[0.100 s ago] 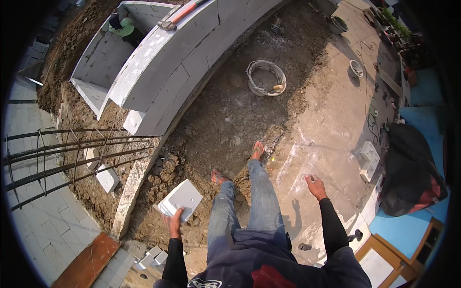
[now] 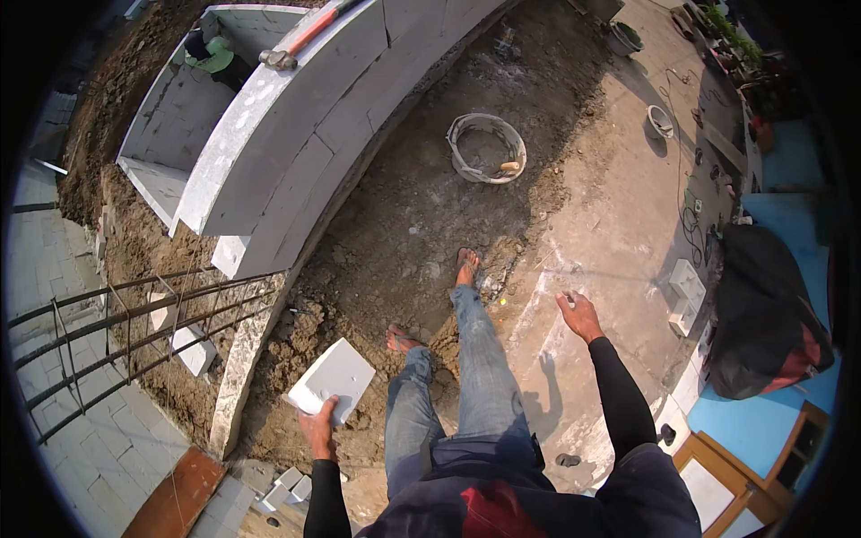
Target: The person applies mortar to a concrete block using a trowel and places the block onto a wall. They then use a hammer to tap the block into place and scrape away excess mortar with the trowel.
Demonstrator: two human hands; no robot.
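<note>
My left hand (image 2: 320, 429) grips the near edge of a white lightweight concrete block (image 2: 334, 381), its thumb lying on the top face. The block is held out beside my left leg, over loose brown soil. Out to the right, over the pale concrete ground, is my right hand (image 2: 581, 316), its fingers curled together. Something small and whitish shows at those fingertips, too small to name. Ahead of my feet a round bucket (image 2: 455, 154) with a mortar-smeared rim stands on the dirt, a tool's wooden handle (image 2: 510, 167) showing inside.
A block wall (image 2: 309, 143) curves along the left, with a hammer (image 2: 280, 59) on top. Rebar (image 2: 117, 314) juts out at the left. A person in a green top (image 2: 215, 57) is behind the wall. At right are white blocks (image 2: 687, 291) and a black bag (image 2: 762, 314).
The surroundings have shifted slightly left in view. My right hand has moved a little up and left; the left hand still grips the block.
</note>
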